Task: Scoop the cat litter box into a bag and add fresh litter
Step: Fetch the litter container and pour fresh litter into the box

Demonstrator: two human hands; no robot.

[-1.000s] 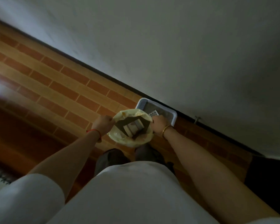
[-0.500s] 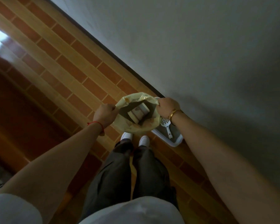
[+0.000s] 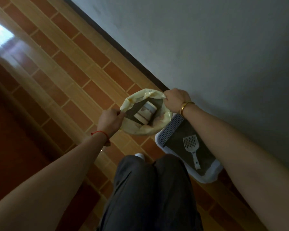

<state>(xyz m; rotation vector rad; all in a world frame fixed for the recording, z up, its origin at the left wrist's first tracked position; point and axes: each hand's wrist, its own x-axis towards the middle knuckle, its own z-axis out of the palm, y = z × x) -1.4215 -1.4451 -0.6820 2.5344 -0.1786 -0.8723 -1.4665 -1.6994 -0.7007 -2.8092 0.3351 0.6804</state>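
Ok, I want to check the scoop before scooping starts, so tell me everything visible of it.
The scoop is white, plastic by its look, with a broad head pierced by rows of slots and a narrow straight handle. It lies flat on the grey litter inside the litter box, head toward the box's perforated end. No hand touches it: the left hand and right hand both grip the bag.
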